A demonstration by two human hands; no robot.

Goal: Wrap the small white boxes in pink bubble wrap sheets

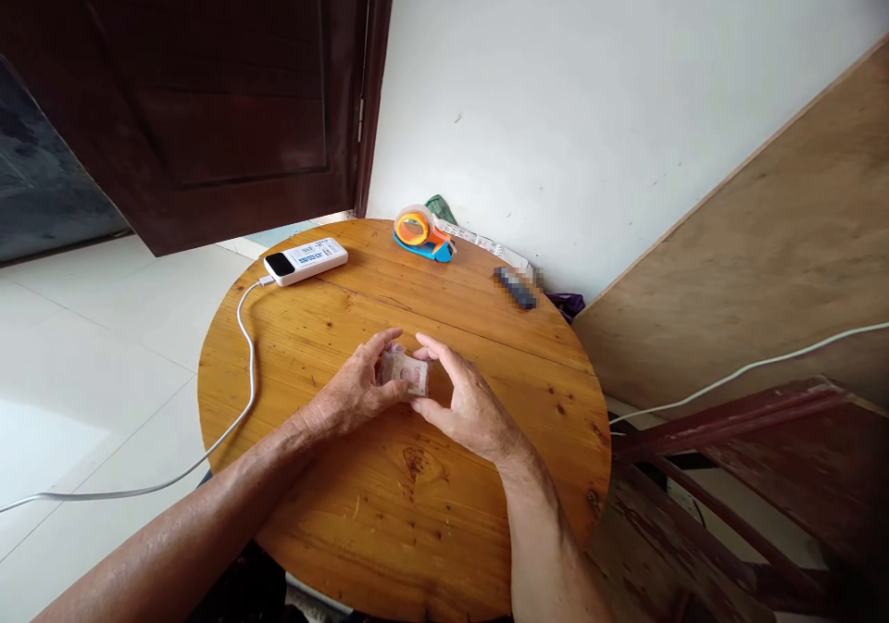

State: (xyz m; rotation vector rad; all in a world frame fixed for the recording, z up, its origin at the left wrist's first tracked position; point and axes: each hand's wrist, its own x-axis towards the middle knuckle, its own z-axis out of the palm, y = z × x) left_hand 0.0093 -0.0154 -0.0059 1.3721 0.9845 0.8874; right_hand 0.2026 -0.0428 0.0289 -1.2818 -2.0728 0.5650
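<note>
Pink-and-white, the small bundle sits between both hands, over the middle of the round table; whether it touches the wood I cannot tell. The left hand is clamped on its left end, thumb on the near face and fingers behind. The right hand curves about the right end, its thumb and fingers apart with a gap at the palm; I cannot tell whether its tips grip. Beyond the hands, near the far edge, stands a blue-and-orange tape dispenser, with a blurred dark object to its right. Far left lies a white device, its cable running off the table's left side.
</note>
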